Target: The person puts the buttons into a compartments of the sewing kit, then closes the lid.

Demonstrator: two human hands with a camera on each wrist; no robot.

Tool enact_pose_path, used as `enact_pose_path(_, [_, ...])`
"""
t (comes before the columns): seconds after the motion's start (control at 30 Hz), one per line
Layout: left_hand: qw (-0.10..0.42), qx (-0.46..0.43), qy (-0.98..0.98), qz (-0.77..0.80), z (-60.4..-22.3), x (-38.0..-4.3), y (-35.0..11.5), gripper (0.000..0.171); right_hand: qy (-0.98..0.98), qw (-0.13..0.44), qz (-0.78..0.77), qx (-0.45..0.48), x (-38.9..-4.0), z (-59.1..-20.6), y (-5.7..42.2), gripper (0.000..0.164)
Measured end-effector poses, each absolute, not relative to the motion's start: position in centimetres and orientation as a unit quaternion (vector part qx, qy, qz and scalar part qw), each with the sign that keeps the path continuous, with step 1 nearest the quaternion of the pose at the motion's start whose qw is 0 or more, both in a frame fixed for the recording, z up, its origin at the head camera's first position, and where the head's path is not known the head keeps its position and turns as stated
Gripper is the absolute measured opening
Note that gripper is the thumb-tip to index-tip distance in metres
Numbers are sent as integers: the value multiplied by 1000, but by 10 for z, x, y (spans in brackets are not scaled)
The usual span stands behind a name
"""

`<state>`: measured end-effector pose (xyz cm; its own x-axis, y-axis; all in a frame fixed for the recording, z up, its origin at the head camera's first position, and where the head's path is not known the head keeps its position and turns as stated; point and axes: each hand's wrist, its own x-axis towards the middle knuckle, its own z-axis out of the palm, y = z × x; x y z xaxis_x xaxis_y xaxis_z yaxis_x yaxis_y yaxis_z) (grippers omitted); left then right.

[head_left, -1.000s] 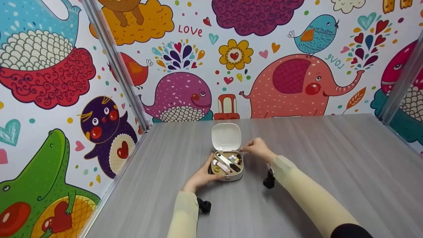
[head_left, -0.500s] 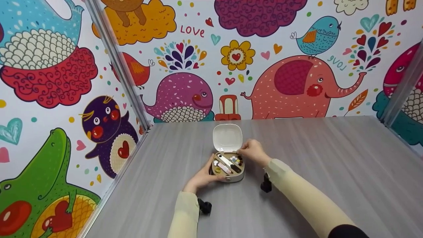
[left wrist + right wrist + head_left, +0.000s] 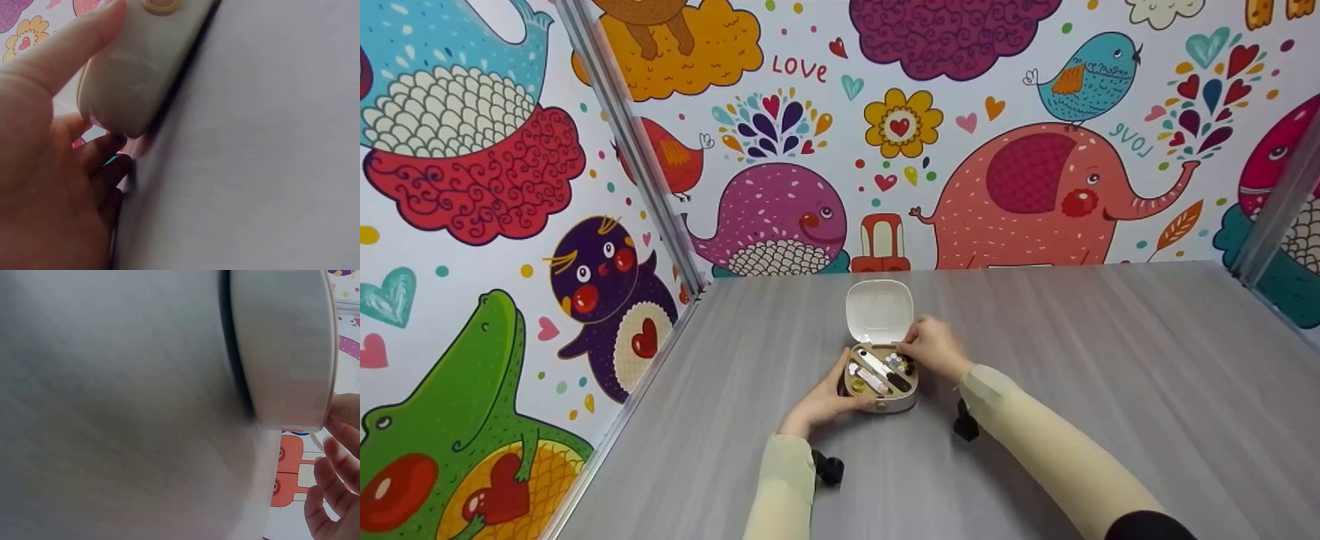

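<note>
A small white rounded-square box stands on the table with its hinged lid raised. My left hand holds its left side, the thumb along the front wall and the other fingers behind. Inside lie a white-and-black slim tool, a pink-and-white piece, a yellow round piece and several small button-like pieces. Over the back right compartment is my right hand, thumb and forefinger together at the rim; I cannot tell what is between them. Its other fingers are loosely curled.
The grey table runs back to a wall printed with cartoon animals. A second printed wall closes off the left side. Black wrist cameras hang below both sleeves.
My right hand has moved in from outside the box's back right corner to over the compartment with the small pieces. My left hand keeps its hold on the box.
</note>
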<state>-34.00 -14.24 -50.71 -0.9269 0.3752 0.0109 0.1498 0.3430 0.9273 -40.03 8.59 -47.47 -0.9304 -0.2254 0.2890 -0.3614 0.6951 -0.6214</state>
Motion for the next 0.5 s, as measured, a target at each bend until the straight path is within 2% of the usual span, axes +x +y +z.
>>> enact_pose_path(0.5, [104, 161, 818, 542, -507, -341, -143, 114, -913, 110, 355, 166, -402, -477, 88, 14])
